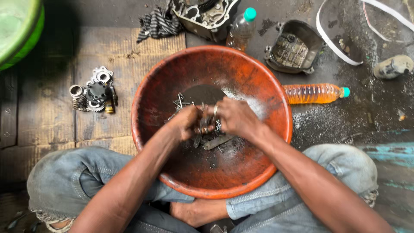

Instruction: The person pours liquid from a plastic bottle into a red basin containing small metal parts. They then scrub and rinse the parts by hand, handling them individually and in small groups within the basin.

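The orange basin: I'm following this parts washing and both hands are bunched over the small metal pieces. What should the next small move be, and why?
Probably lift the piece pinched between the left hand and right hand and look it over. Both hands meet on it above the pile of bolts in the orange basin, where dark liquid hides the rest.

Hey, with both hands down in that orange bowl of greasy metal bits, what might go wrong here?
Bare left hand and right hand rub small metal parts together; sharp edges may cut skin. The orange bowl rests tilted on the knees, so it might tip. The lying bottle could roll.
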